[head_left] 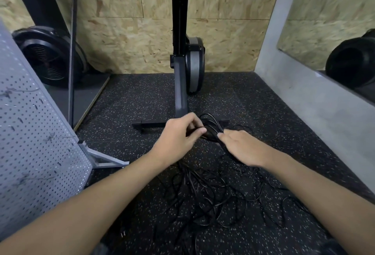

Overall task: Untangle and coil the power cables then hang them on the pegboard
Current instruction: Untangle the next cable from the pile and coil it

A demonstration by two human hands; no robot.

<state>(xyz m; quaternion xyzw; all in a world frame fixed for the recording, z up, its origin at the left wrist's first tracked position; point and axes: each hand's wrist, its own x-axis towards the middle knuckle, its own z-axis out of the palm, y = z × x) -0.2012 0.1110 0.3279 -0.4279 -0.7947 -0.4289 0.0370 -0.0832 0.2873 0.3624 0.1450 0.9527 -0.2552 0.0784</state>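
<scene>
The left hand (pixel 178 134) is curled, thumb and fingers pinching a few black strands of the power cables (pixel 203 193). The right hand (pixel 241 147) lies back-up with its fingers reaching into the same strands, but its fingertips and palm are hidden, so I cannot tell whether it grips them or only rests on them. Both hands are just in front of the crossbar foot of the exercise machine (pixel 180 84). How many cables there are cannot be made out, since black strands blur into the dark floor and the tangle's near edge is cut off by the bottom of the view. The machine's top is also cut off. The floor (pixel 142 96) is black rubber matting with pale speckles, and a chipboard wall (pixel 223 31) stands behind the machine. To the machine's left a grey pegboard (pixel 30 132) leans on a metal frame, with a black fan wheel (pixel 50 57) behind it. To its right a grey wall carries a mirror (pixel 334 21). The held loops (pixel 211 124) arch up between the hands and point away towards the machine's foot, overlapping it. From there the strands run back towards the person, under the right hand, into a loose heap. The heap lies on the floor well in front of the machine and sprawls in all directions with no single long axis.
</scene>
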